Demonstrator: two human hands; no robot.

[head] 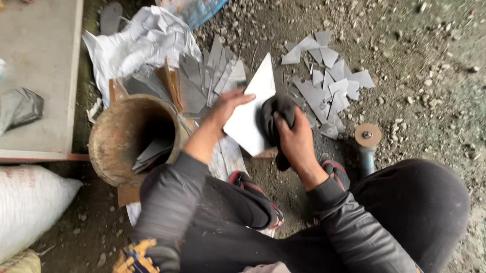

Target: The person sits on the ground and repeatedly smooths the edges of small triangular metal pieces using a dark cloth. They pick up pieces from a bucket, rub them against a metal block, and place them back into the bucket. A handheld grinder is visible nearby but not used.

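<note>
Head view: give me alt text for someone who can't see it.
Seen from above, a crouching person's left hand holds a pale triangular tile piece while the right hand presses a dark cloth against it. Grey tile offcuts lie on the gravel floor, a worn round bucket to the left, an angle grinder to the right.

bare grey dirt floor strewn with gravel [424, 63] spreads beyond and right of the hands. a flat pale grey board with a reddish edge [36, 59] lies far left. soft, even daylight.
</note>
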